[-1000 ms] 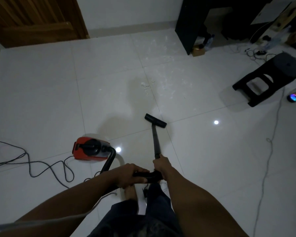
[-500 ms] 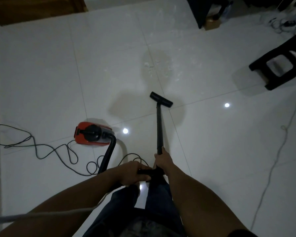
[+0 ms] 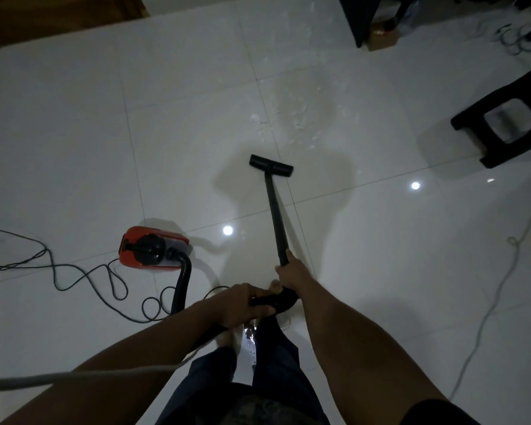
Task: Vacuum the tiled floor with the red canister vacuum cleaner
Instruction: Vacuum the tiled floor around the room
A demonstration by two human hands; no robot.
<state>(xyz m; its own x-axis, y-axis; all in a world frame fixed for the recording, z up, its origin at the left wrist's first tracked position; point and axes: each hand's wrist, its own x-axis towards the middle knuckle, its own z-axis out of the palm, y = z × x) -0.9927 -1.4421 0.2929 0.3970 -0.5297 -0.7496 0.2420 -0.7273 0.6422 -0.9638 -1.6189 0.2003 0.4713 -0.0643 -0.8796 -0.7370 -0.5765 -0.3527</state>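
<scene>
Clasps wand (image 3: 273, 210) in curled left grip (image 3: 242, 305) and right grip (image 3: 290, 273) (right nearer floor head (image 3: 271, 165)), pointing up-frame toward debris (image 3: 301, 118).

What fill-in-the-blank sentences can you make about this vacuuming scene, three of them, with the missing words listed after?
1. The canister vacuum has a ____ body.
2. It stands on the tiled floor to the ____ of the wand.
3. The left hand holds the handle; the hand gripping the wand, nearer the floor nozzle, is the ____ one.
Missing words: red; left; right.
</scene>
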